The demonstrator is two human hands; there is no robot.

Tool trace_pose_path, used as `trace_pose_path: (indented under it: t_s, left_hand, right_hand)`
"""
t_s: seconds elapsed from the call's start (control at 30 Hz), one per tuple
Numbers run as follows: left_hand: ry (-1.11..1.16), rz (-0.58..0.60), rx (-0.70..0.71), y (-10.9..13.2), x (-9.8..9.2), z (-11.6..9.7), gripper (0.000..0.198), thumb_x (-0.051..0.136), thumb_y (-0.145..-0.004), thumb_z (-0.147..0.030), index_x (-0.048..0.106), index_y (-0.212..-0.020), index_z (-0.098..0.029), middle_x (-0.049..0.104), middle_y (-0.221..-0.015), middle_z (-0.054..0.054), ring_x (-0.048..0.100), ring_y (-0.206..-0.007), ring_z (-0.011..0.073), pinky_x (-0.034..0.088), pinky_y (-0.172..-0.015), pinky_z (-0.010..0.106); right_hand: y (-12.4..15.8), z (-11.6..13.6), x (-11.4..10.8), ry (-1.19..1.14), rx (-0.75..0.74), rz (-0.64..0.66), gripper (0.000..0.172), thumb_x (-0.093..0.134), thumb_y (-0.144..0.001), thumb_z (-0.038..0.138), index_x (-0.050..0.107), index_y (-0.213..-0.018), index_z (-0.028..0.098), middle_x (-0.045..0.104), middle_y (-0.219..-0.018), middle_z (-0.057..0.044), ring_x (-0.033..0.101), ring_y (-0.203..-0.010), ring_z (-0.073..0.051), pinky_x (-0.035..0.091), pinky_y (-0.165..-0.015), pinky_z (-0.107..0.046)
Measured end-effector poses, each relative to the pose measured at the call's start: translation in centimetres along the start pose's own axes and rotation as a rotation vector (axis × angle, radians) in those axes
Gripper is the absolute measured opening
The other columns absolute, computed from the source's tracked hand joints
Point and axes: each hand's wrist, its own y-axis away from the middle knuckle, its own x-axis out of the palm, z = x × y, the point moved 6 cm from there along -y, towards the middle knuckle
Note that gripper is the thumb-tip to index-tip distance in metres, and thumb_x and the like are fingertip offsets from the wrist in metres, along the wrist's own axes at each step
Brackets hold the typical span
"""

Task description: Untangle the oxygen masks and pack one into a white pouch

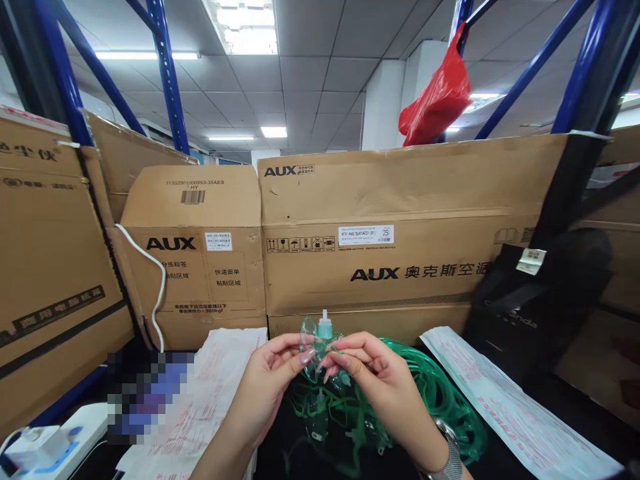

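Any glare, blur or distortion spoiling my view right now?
Head view: the ceiling light panel is blown out white; the clear plastic piece at the left hand has edges hard to trace; a mosaic patch hides whatever lies at lower left; the black bag looks dark, its lettering soft; the blue post at right leans, perhaps lens distortion.

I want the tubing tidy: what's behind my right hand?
Coiled green tubing and, farther back, the long AUX carton show behind your right hand; what the hand covers is hidden.
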Motion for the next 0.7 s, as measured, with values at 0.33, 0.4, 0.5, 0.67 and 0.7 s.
trace_pose_path:
  t_s: [0.33,0.4,0.5,0.67,0.7]
  left_hand:
    - [-0.117,0.101,-0.010,0.4,0.8,0.0,0.016,0.069,-0.071,-0.019,0.071,-0.087,-0.019,0.068,-0.088,0.004,0.058,-0.086,0.0168,0.043,-0.079,0.025]
    - [-0.136,0.145,0.004,0.5,1.0,-0.1,0.019,0.068,-0.071,-0.019,0.070,-0.090,-0.021,0.065,-0.089,0.003,0.057,-0.086,0.0167,0.043,-0.078,0.025]
    - [-0.187,0.185,0.037,0.6,1.3,-0.3,0.019,0.068,-0.071,-0.019,0.071,-0.089,-0.021,0.060,-0.086,0.003,0.056,-0.083,0.0164,0.043,-0.076,0.025]
    - [-0.250,0.258,0.045,0.7,1.7,-0.4,0.021,0.064,-0.074,-0.019,0.070,-0.094,-0.021,0.053,-0.084,0.002,0.053,-0.082,0.0168,0.043,-0.076,0.027]
    - [-0.258,0.279,0.048,0.7,1.7,-0.3,0.022,0.064,-0.074,-0.018,0.069,-0.096,-0.022,0.051,-0.084,0.002,0.052,-0.083,0.0170,0.043,-0.076,0.028]
  right_hand:
    - [0.7,2.1,0.1,0.434,-0.180,0.035,0.013,0.051,-0.085,0.025,0.061,-0.079,0.020,0.059,-0.067,0.000,0.056,-0.063,-0.013,0.044,-0.062,-0.024]
    - [1.0,2.3,0.3,0.499,-0.188,0.089,0.015,0.049,-0.087,0.025,0.060,-0.079,0.021,0.058,-0.067,0.000,0.055,-0.063,-0.013,0.043,-0.062,-0.024]
    - [1.4,2.6,0.6,0.588,-0.195,0.149,0.013,0.047,-0.087,0.024,0.059,-0.081,0.022,0.060,-0.072,0.000,0.055,-0.065,-0.013,0.043,-0.062,-0.024]
    - [1.8,2.7,0.6,0.685,-0.196,0.158,0.013,0.045,-0.088,0.020,0.057,-0.083,0.023,0.062,-0.078,-0.001,0.057,-0.072,-0.015,0.043,-0.067,-0.025]
    - [1.9,2.7,0.6,0.698,-0.196,0.154,0.013,0.045,-0.088,0.020,0.056,-0.084,0.023,0.062,-0.078,-0.001,0.057,-0.072,-0.015,0.043,-0.067,-0.025]
